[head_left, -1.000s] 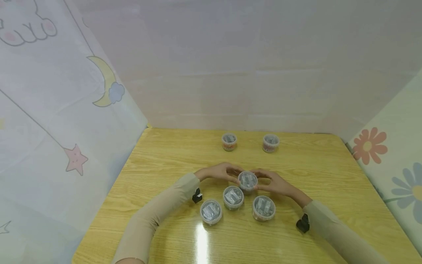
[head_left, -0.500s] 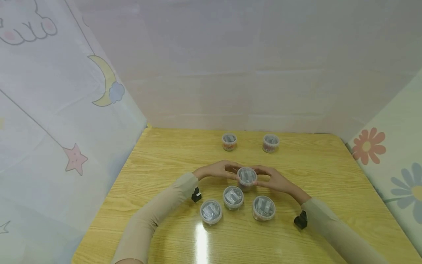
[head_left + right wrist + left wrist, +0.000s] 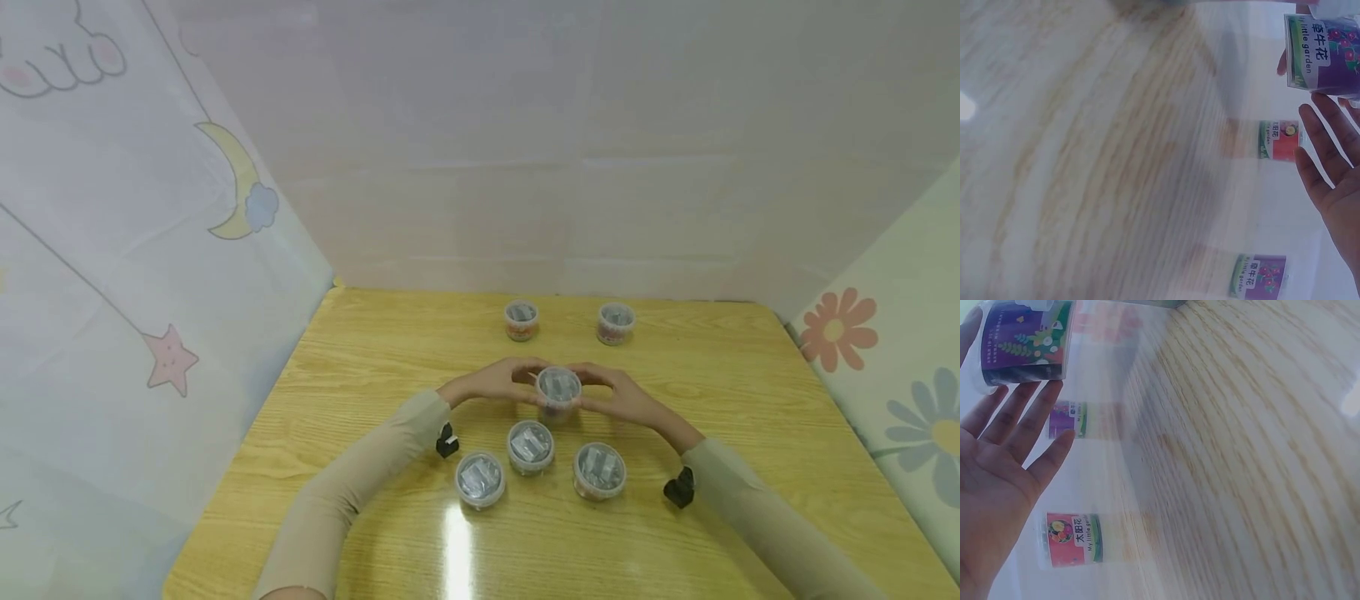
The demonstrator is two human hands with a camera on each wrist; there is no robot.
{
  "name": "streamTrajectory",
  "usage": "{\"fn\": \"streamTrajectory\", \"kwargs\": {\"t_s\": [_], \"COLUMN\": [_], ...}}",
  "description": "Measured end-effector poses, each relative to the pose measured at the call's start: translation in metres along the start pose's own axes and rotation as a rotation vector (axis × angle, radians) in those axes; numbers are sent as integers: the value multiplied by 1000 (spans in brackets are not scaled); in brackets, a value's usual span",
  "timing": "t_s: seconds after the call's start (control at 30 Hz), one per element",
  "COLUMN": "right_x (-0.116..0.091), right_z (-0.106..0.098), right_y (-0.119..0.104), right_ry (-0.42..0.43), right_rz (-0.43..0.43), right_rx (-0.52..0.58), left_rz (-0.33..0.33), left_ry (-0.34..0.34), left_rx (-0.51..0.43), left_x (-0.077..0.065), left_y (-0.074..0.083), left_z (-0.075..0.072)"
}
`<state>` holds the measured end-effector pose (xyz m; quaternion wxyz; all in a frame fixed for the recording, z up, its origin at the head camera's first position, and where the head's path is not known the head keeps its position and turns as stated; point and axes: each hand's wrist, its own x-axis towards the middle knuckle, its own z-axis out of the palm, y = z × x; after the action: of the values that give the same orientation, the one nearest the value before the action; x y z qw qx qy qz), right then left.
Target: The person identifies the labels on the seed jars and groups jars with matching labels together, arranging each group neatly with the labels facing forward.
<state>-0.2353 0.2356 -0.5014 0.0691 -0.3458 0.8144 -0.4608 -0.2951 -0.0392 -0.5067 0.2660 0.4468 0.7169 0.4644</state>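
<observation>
Between both hands, a round clear plastic tub with a purple "My little garden" label hangs just above the table, upright, a grey packet showing through its top. My left hand grips its left side, thumb nearest me. From the other side, my right hand grips it too. The left wrist view shows the left fingertips against the tub's label. Below the tub stand three similar tubs: a middle one, one to the left and one to the right.
Toward the back of the wooden table stand two more tubs, a red-labelled one and a purple-labelled one, set apart. Printed cloth walls enclose the table at the back and sides. Black wrist cameras hang under both sleeves.
Both hands have raised the held tub off the table and shifted it slightly away from me and to the left. The other tubs have stayed where they were.
</observation>
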Motion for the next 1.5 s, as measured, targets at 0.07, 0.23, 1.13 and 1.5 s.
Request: {"fn": "streamTrajectory", "kwargs": {"t_s": [0.07, 0.23, 1.13, 1.5], "right_x": [2, 5, 7, 9], "right_z": [-2, -5, -5, -6], "right_y": [-6, -17, -22, -47], "right_ry": [6, 5, 58, 149], "right_rz": [13, 29, 37, 74], "right_rx": [-3, 13, 48, 58], "left_rz": [6, -2, 2, 6], "left_ry": [17, 48, 63, 132], "left_rx": [3, 8, -81, -94], "left_x": [0, 0, 3, 6], "left_y": [2, 5, 12, 9], "left_z": [-1, -3, -7, -2]}}
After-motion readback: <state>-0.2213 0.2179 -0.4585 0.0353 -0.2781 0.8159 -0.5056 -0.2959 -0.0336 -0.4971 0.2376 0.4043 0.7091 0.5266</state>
